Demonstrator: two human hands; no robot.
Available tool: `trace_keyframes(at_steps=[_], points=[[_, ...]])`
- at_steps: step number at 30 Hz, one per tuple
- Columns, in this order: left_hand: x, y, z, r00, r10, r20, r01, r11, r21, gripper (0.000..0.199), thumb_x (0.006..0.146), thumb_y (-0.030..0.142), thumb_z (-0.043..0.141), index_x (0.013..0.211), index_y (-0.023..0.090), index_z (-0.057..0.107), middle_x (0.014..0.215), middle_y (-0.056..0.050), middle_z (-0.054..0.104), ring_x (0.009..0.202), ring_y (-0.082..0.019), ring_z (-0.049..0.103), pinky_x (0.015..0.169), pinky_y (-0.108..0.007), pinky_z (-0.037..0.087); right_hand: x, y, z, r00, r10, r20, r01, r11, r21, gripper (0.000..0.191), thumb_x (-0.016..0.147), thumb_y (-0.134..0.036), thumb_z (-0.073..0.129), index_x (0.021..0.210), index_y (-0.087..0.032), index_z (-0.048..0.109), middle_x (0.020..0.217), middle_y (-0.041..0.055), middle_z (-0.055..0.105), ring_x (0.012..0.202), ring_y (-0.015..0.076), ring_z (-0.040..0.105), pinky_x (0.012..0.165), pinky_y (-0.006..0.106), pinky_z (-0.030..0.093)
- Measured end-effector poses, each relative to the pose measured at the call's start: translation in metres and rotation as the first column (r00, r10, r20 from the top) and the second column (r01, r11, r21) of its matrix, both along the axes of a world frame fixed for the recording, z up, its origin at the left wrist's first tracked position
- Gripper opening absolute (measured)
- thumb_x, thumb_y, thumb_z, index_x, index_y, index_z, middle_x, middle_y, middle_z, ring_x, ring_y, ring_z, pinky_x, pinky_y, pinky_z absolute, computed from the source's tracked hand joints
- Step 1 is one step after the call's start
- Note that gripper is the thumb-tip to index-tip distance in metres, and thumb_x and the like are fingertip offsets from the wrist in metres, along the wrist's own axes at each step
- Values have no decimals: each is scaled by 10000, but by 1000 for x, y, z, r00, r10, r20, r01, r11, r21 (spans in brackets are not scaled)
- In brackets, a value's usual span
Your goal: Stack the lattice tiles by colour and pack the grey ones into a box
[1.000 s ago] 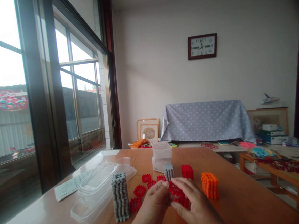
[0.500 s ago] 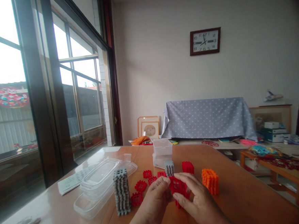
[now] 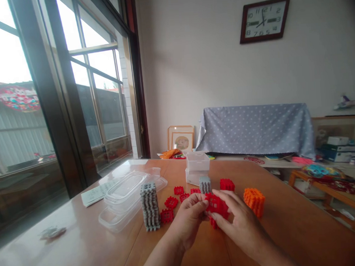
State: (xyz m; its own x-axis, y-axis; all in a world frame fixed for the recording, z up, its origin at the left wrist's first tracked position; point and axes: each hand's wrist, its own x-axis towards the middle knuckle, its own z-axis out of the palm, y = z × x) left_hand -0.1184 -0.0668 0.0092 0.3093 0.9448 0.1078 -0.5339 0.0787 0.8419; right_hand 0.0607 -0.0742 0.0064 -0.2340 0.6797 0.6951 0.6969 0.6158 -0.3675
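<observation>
While its fingertips pinch narrowly, left hand (image 3: 191, 213): holding the left edge of the red lattice bundle (image 3: 214, 203).
Right hand (image 3: 237, 212): curled around the bundle's right side.
Bundle: between the hands, above the worktop (image 3: 113, 255).
Loose red pieces (image 3: 171, 202): 5, leftward.
Orange stack (image 3: 254, 202): right.
Tall gray stack (image 3: 150, 208): left, near clear containers (image 3: 123, 189).

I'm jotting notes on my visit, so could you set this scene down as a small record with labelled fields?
left hand: fingers on the red lattice pieces; hand
right hand: grips the same pieces from the right
loose: flat red pieces on the table
stacks: tall grey, short grey, red, orange
containers: clear plastic ones left; white boxes behind
wall: clock
</observation>
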Motion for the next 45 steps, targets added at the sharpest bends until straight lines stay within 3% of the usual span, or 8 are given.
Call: trace_keyframes(at_steps=[7,18,32,38,41,45], points=[[-2,0,-1,999,-6,-46,5,1000,-6,194,817,296,731,903,147,641,803,-30,635,692,-114,554,679,-250,368,2,2,-4,999,-13,-34,12,1000,-29,470,922,-363,622,1377,-287,533,1332,93,597,1222,268,588,990,424,561],[-2,4,0,998,48,-48,-50,998,-47,258,701,288,806,869,157,661,796,-21,662,683,-127,588,694,-264,379,3,3,-4,998,-48,-28,47,998,-37,566,907,-389,629,1440,-267,481,1368,116,581,1258,298,561,1027,476,528],[-1,4,-1,998,61,-27,-62,996,-61,234,731,257,770,894,150,639,805,-27,681,680,-144,645,702,-269,406,9,6,-4,998,-59,-34,54,992,-118,550,882,-380,643,1406,-271,515,1369,95,596,1237,280,583,981,441,540],[1,3,-1,990,111,-83,-117,990,-79,288,749,327,768,939,165,623,855,-67,730,763,-178,671,765,-299,415,28,15,-2,987,-70,-144,33,970,-243,570,864,-468,650,1385,-258,553,1361,107,617,1195,292,612,832,387,575],[1,5,-3,975,143,-169,-155,986,-61,264,744,316,760,908,167,616,871,-74,741,777,-178,664,749,-294,398,41,23,-5,983,-49,-178,-16,938,-345,583,860,-508,651,1376,-251,569,1355,105,630,1203,295,613,918,424,556],[2,5,-7,963,138,-230,-154,987,-52,281,726,338,767,903,167,632,854,-69,738,765,-178,650,729,-293,382,52,31,-12,975,-9,-220,-83,911,-404,559,855,-478,666,1356,-243,586,1371,96,628,1287,291,562,1105,487,440]])
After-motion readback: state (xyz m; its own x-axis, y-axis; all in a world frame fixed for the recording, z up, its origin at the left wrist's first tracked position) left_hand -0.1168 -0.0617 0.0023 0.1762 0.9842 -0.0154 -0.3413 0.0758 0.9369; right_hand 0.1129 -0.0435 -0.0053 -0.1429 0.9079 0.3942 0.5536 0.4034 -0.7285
